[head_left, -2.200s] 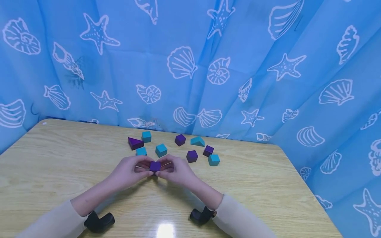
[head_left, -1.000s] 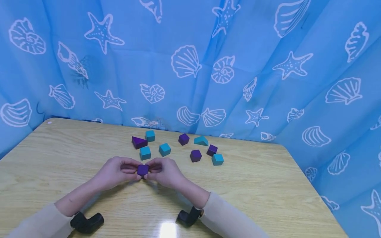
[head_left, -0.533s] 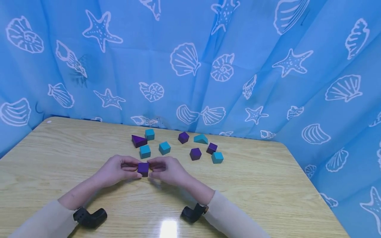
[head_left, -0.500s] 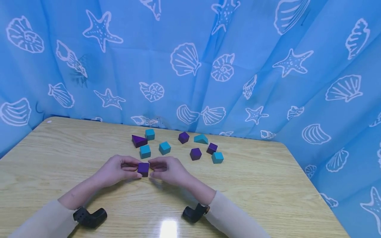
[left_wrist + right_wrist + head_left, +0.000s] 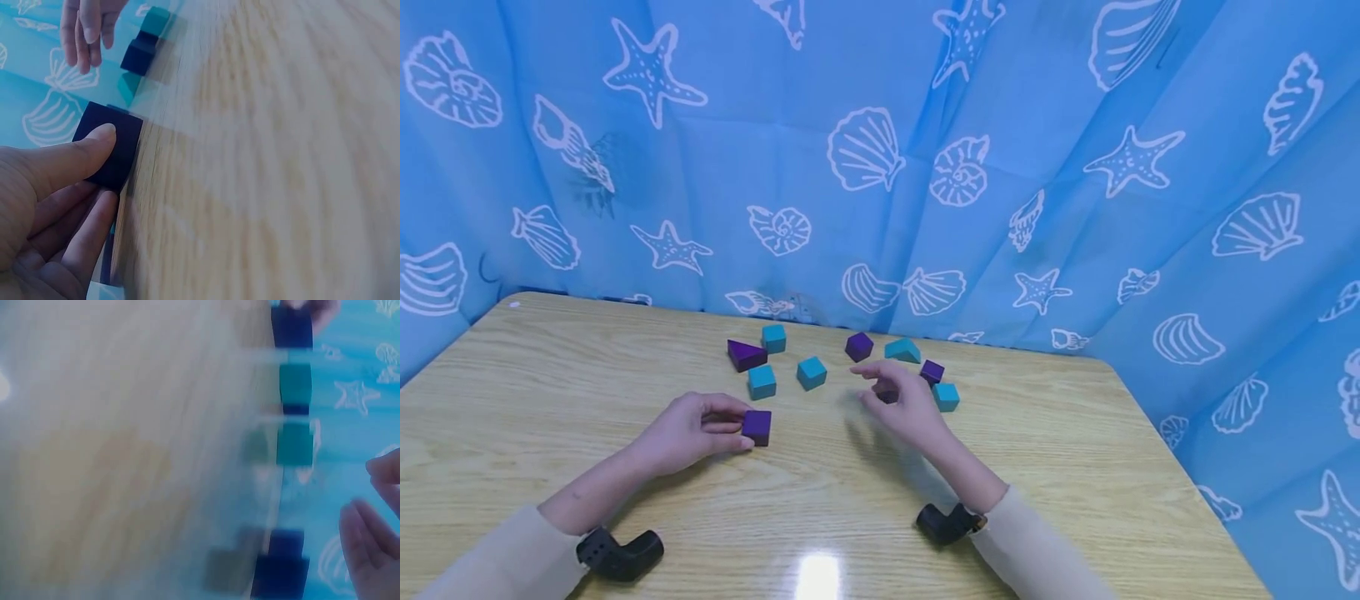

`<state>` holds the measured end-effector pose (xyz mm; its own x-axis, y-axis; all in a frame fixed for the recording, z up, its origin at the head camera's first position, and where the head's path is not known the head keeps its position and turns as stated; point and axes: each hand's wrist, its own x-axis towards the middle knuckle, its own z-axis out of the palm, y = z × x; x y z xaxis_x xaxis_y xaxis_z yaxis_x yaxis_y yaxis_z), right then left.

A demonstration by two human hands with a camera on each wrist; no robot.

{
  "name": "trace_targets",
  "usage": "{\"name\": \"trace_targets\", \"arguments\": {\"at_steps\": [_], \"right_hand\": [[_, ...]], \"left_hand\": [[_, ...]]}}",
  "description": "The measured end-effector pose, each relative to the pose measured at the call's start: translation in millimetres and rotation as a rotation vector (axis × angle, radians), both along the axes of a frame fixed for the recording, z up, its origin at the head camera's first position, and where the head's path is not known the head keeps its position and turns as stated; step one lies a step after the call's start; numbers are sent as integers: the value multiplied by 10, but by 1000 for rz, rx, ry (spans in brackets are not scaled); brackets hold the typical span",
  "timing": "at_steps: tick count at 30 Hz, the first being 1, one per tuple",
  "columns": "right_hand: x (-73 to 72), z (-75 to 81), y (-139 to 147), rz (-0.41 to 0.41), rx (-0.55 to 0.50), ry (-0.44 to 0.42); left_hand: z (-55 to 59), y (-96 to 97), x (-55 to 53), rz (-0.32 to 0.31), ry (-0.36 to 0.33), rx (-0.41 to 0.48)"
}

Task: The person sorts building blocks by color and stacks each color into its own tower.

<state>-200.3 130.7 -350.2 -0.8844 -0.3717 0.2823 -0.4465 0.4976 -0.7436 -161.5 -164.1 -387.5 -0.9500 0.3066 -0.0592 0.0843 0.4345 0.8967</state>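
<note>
My left hand [image 5: 688, 433] pinches a purple cube [image 5: 756, 427] in front of the scattered blocks. In the left wrist view its thumb lies on one face of the dark cube [image 5: 111, 150], the other fingers at the far side. My right hand [image 5: 910, 408], fingers loosely bent and holding nothing, hovers over a purple cube [image 5: 887, 397] that it partly hides. In the right wrist view this hand [image 5: 372, 544] shows its thumb and fingertips apart, with dark cubes [image 5: 281, 575] beside them.
To the left lie a purple triangular block [image 5: 746, 356] and teal cubes [image 5: 762, 382]. Farther right are a purple cube [image 5: 859, 347], a teal triangular block [image 5: 902, 351], another purple cube [image 5: 932, 372] and a teal cube [image 5: 946, 397]. A blue shell-patterned curtain [image 5: 775, 167] hangs behind the table.
Both hands shifted left with the purple cube between them. My right hand then let go and moved right, over the other blocks. My left hand has stayed at the cube.
</note>
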Motion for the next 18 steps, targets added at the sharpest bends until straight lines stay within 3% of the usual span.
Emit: {"name": "trace_targets", "arguments": {"at_steps": [9, 18], "right_hand": [[-75, -39, 239, -110, 17, 10], [-139, -75, 316, -151, -46, -136]], "left_hand": [[20, 22, 23, 10, -6, -14], [23, 19, 37, -4, 7, 11]]}}
